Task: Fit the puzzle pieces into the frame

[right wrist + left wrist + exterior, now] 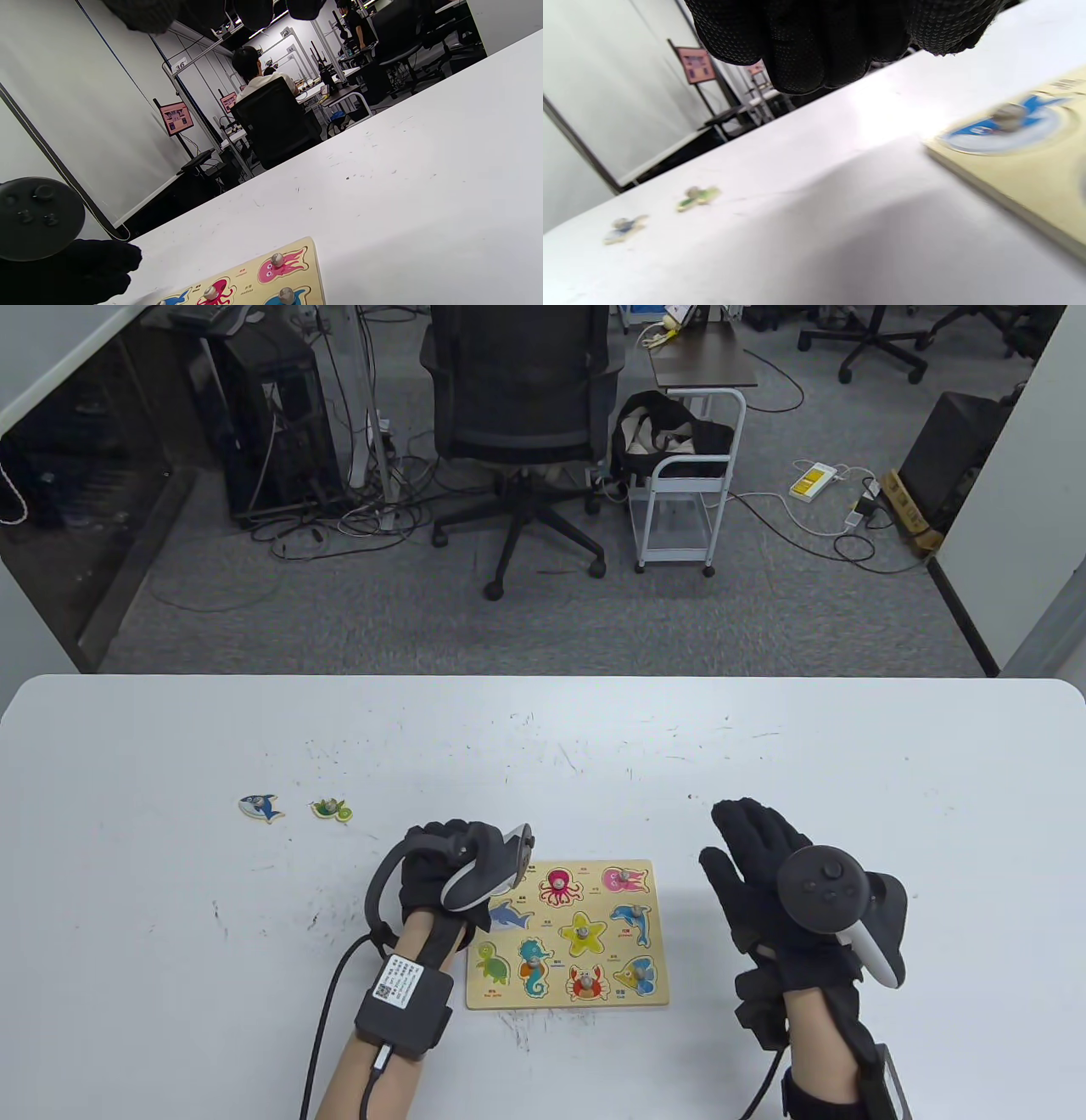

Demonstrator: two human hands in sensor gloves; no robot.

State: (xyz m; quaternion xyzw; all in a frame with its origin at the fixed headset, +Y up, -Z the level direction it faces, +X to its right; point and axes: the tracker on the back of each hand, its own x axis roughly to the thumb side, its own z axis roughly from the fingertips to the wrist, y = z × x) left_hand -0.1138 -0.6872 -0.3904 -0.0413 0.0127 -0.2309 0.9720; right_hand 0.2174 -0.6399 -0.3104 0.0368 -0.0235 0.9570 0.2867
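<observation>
White table holds my puzzle frame [567, 934] near its front edge, and two loose pieces [293, 808] lie far toward its left edge, closer to my clenched, empty left hand [445, 861] than my flat, released right hand [755, 848].

The left tracker [488, 872] hides the frame's [567, 994] top-left corner (two loose pieces [698, 198] blur).

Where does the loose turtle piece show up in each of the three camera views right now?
Table view: the turtle piece lies on the table left of the puzzle board, just right of the shark piece.
Left wrist view: blurred, lower left, right of the shark piece.
Right wrist view: not in it.
Shared landmark: the puzzle board, whose corner shows at the left wrist view's right edge.
</observation>
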